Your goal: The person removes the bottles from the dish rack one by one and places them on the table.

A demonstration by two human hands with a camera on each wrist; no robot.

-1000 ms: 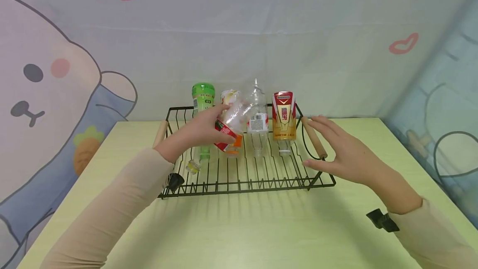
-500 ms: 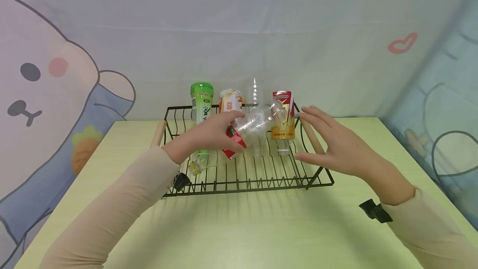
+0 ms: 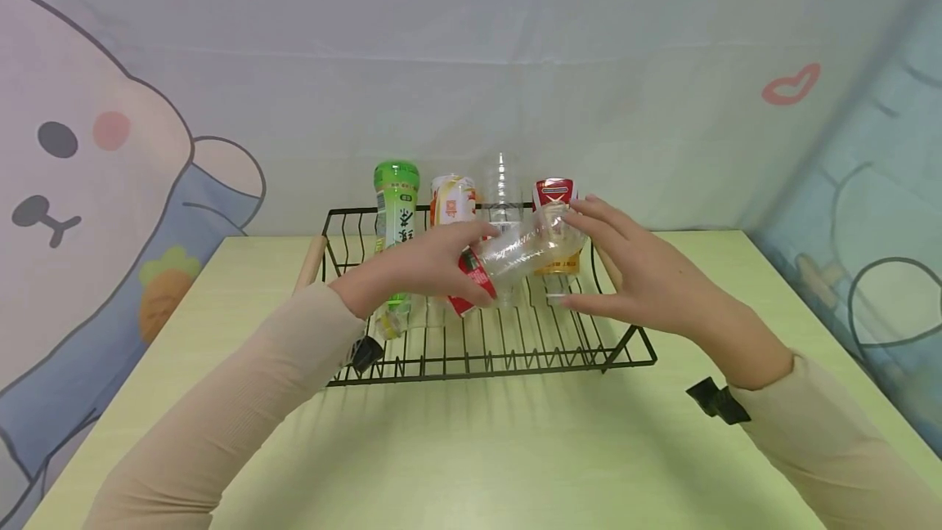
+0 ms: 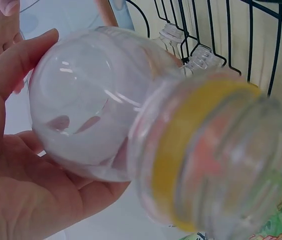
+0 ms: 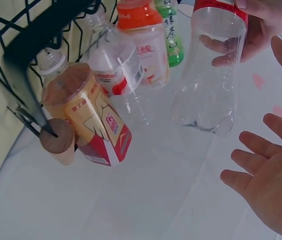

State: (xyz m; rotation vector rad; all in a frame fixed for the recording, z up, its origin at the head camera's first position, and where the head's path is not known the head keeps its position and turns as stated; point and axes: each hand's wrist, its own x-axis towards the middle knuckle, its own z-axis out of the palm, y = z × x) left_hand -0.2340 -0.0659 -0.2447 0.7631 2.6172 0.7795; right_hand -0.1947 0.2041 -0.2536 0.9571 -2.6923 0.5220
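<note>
My left hand (image 3: pixel 434 264) grips a clear plastic bottle (image 3: pixel 526 252) by its red-labelled middle, above the rack. The bottle lies tilted, base towards the right and open neck towards the left wrist; a yellow ring (image 4: pixel 180 150) circles its neck in the left wrist view. Close to the base, my right hand (image 3: pixel 640 268) has its fingers spread and holds nothing. A small gap shows between that hand and the bottle (image 5: pixel 208 95) in the right wrist view. Part of the red label is hidden by the left fingers.
A black wire rack (image 3: pixel 486 367) with wooden side handles stands on the pale table. Neck-down in it lean a green bottle (image 3: pixel 397 203), a white-and-orange bottle (image 3: pixel 452 199), a clear bottle (image 3: pixel 504 178) and a red-and-gold bottle (image 3: pixel 553 190). A printed cloth (image 3: pixel 471 88) hangs behind.
The left hand has moved right with the bottle, its base now in front of the red-and-gold bottle. The right hand has come left, close to that base.
</note>
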